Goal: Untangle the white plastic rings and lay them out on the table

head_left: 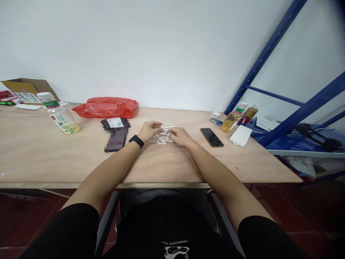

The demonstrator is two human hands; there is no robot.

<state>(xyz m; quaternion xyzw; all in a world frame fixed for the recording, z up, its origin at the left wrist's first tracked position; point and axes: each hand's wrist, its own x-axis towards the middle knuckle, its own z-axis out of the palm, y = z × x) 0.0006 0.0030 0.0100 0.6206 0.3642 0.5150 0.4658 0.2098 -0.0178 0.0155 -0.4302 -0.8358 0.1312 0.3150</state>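
Note:
A loose pile of thin white rings (162, 140), several of them overlapping, lies on the table between my hands. Some have small clasp-like bits; their exact kind is too small to tell. My left hand (150, 131), with a black band on its wrist, is at the pile's left edge, its fingers stretched out and apart from the thumb. On the right side, my right hand (181, 136) has its fingers curled, thumb and index fingertip close together over the rings. They appear to pinch one white ring, though the fingers partly hide it.
Left of my hands lie a dark phone-shaped object (115, 141), a black packet (116, 123) and a red plastic bag (106, 108). A drink bottle (62, 117) stands farther left. Rightward are a phone (211, 137), a white case (240, 135), another bottle (232, 120) and a blue rack (265, 45).

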